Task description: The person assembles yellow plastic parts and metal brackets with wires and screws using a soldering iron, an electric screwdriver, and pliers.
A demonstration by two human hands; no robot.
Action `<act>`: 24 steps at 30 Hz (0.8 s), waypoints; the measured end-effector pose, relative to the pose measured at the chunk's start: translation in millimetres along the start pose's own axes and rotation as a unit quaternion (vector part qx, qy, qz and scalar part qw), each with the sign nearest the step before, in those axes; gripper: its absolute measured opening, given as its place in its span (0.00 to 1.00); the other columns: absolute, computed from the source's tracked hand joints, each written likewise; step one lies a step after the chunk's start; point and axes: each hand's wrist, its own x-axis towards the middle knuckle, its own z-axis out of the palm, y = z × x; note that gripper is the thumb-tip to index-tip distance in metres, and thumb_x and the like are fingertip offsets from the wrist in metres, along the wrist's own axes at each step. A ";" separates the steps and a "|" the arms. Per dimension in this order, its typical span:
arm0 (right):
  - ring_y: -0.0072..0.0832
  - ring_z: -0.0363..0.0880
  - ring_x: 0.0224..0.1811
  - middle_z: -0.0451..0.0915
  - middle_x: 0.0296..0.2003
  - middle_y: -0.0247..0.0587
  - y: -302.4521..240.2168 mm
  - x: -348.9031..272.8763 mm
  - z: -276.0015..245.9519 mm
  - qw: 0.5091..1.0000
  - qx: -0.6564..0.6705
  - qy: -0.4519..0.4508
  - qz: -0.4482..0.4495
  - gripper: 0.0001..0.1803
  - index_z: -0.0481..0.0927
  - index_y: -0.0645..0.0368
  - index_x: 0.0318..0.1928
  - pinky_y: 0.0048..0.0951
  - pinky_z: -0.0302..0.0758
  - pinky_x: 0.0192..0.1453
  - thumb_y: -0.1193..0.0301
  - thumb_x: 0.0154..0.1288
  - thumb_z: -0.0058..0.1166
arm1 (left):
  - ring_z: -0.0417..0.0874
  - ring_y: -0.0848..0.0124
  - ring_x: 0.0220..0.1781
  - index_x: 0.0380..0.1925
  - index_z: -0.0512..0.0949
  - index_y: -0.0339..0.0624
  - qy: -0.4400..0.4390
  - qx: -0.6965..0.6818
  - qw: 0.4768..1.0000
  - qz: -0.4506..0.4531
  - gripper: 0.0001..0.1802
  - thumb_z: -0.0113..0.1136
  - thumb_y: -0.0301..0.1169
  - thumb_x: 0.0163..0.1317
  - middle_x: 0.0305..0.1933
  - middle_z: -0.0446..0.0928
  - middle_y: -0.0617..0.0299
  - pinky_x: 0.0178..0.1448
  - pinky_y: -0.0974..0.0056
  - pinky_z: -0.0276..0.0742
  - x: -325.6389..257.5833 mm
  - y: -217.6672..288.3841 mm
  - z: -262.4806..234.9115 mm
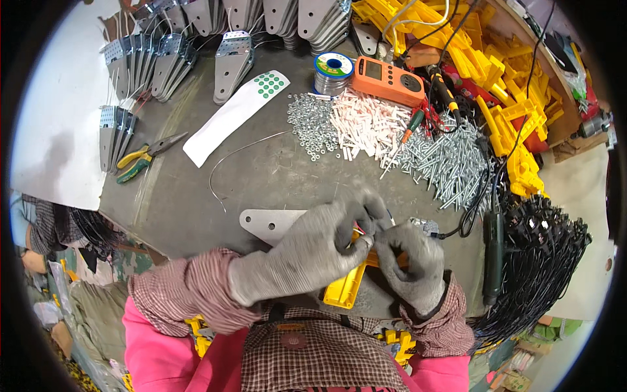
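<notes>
Both my hands wear grey gloves and meet close to the table's front edge. My left hand (304, 242) is closed in a pinch at the fingertips, where a small whitish and reddish bit shows, too small and blurred to name. Beside it, my right hand (411, 261) is also closed, its thumb and fingers curled together; what they hold is hidden. Just below the fingers lies a yellow plastic housing (345, 287), partly covered by the hands. A flat grey metal plate (268, 223) with holes sticks out from under my left hand.
Nuts (315, 124), white sleeves (366, 124) and screws (447, 163) lie in heaps. Behind them stand a solder spool (333, 78) and an orange meter (388, 81). Pliers (150, 155) lie left, black cables (535, 261) right, yellow parts (516, 124) far right.
</notes>
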 end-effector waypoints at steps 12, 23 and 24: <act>0.42 0.82 0.31 0.79 0.30 0.44 -0.9 -3.6 -2.2 0.999 0.019 0.010 0.034 0.14 0.81 0.56 0.44 0.35 0.77 0.31 0.76 0.55 0.63 | 0.79 0.64 0.28 0.56 0.73 0.47 -0.007 0.310 0.927 0.211 0.27 0.65 0.24 0.54 0.36 0.79 0.62 0.30 0.60 0.74 -3.9 5.9 6.6; 0.42 0.79 0.28 0.77 0.27 0.44 7.5 -1.8 -1.6 0.999 -0.034 -0.002 -0.010 0.09 0.80 0.59 0.42 0.38 0.75 0.31 0.72 0.61 0.62 | 0.79 0.72 0.40 0.47 0.74 0.37 0.019 0.076 0.992 0.099 0.13 0.56 0.21 0.62 0.50 0.78 0.56 0.45 0.66 0.76 8.1 4.0 -1.2; 0.43 0.79 0.29 0.75 0.26 0.45 10.9 -3.2 -3.3 0.998 -0.054 -0.018 -0.042 0.13 0.79 0.59 0.46 0.38 0.75 0.32 0.73 0.60 0.63 | 0.80 0.67 0.41 0.47 0.74 0.37 -0.017 0.031 0.999 0.008 0.13 0.56 0.22 0.62 0.52 0.76 0.51 0.48 0.65 0.76 7.2 4.4 -5.0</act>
